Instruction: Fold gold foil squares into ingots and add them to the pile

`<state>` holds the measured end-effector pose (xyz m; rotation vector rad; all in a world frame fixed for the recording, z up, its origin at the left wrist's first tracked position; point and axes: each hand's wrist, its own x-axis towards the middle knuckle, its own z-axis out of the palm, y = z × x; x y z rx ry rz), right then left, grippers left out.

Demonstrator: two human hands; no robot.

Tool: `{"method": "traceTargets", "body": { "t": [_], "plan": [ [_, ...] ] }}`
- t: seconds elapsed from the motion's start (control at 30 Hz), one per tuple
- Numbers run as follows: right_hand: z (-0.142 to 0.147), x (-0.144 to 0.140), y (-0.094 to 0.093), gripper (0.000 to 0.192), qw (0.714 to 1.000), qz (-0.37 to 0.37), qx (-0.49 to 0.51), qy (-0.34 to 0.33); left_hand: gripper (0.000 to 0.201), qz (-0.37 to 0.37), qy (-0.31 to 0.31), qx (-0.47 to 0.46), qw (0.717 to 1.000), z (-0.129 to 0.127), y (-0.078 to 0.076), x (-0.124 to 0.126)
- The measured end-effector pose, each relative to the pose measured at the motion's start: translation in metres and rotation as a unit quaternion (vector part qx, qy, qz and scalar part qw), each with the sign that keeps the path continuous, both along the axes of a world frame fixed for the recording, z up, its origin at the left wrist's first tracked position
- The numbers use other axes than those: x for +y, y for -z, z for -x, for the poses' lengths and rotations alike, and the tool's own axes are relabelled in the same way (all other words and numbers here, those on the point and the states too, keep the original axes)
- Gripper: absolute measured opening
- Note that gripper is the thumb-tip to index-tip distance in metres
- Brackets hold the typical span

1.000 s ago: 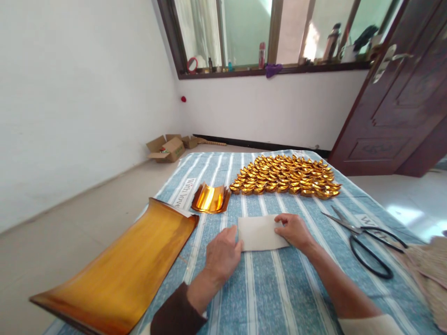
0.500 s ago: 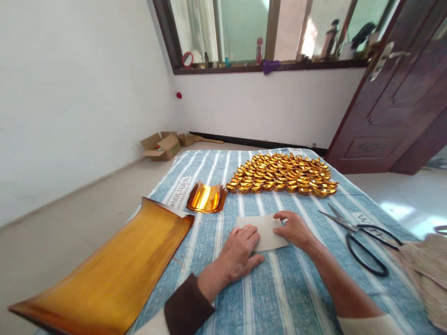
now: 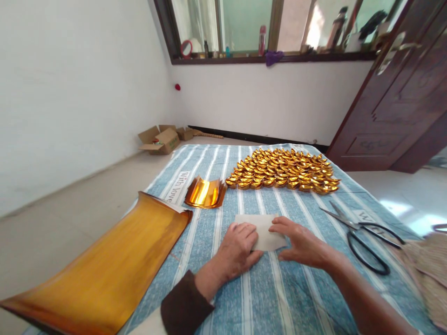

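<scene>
A pale sheet of paper lies flat on the striped blue-and-white cloth. My left hand rests flat over its left part, fingers stretched out and the thumb on the cloth. Over the paper's right edge is my right hand, its thumb and fingers apart, fingertips over or touching the sheet. Beyond the paper, to the left, stands a small stack of curled gold foil sheets. Rows of folded gold foil ingots cover the far right part of the cloth.
A large curved stack of gold foil sheets lies at the left edge. Black-handled scissors lie open on the right, with a beige cloth beside them. Cardboard boxes stand on the floor behind; a dark red door is at right.
My right hand has shifted down along the paper's right edge, and its thumb and fingers have spread wider. My left hand has stayed on the sheet. The view has tilted slightly.
</scene>
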<state>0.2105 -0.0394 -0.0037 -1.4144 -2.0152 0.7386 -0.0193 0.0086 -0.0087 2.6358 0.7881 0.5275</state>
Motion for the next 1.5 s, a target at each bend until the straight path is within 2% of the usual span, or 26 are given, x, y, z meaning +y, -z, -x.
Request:
{"method": "traceTargets", "body": {
  "t": [0.17, 0.4, 0.53, 0.63, 0.8, 0.9, 1.03, 1.1, 1.2, 1.27, 1.33, 1.5],
  "plan": [
    [0.001, -0.003, 0.003, 0.057, 0.999, -0.018, -0.037, -0.004, 0.030, 0.009, -0.009, 0.012, 1.000, 0.000, -0.003, 0.000],
    [-0.003, 0.003, -0.004, 0.019, 1.000, -0.016, -0.021, -0.010, 0.032, 0.054, 0.001, -0.023, 0.998, 0.004, -0.009, -0.001],
    [-0.005, 0.001, -0.007, 0.013, 0.997, -0.002, -0.078, -0.003, 0.032, 0.094, 0.008, -0.047, 0.994, 0.008, -0.013, -0.003],
    [-0.006, 0.000, -0.008, 0.015, 0.996, 0.018, -0.081, 0.014, 0.027, 0.156, -0.019, -0.111, 0.981, 0.009, -0.014, -0.004],
    [-0.006, 0.003, -0.002, 0.018, 0.999, 0.036, -0.004, 0.025, 0.017, 0.247, -0.099, -0.224, 0.937, 0.006, -0.008, -0.002],
    [-0.003, 0.008, 0.005, 0.016, 0.996, 0.030, 0.039, 0.080, 0.021, 0.232, -0.129, -0.246, 0.932, 0.004, -0.004, -0.001],
    [0.003, 0.013, 0.010, 0.013, 0.988, 0.025, 0.070, 0.135, 0.030, 0.144, -0.168, -0.263, 0.939, 0.000, -0.006, -0.013],
    [0.005, 0.013, 0.012, 0.013, 0.987, 0.027, 0.073, 0.142, 0.032, 0.123, -0.141, -0.270, 0.945, -0.004, -0.009, -0.028],
    [0.006, 0.013, 0.013, 0.013, 0.986, 0.034, 0.075, 0.147, 0.037, 0.171, -0.032, -0.237, 0.956, -0.011, -0.011, -0.049],
    [0.005, 0.013, 0.014, 0.013, 0.986, 0.037, 0.073, 0.149, 0.040, 0.196, 0.003, -0.213, 0.957, -0.015, -0.008, -0.058],
    [0.004, 0.013, 0.016, 0.013, 0.986, 0.037, 0.066, 0.147, 0.046, 0.178, 0.000, -0.195, 0.965, -0.018, -0.003, -0.061],
    [0.004, 0.012, 0.019, 0.013, 0.987, 0.036, 0.050, 0.149, 0.065, 0.074, -0.024, -0.116, 0.990, -0.017, 0.010, -0.058]
  ]
}}
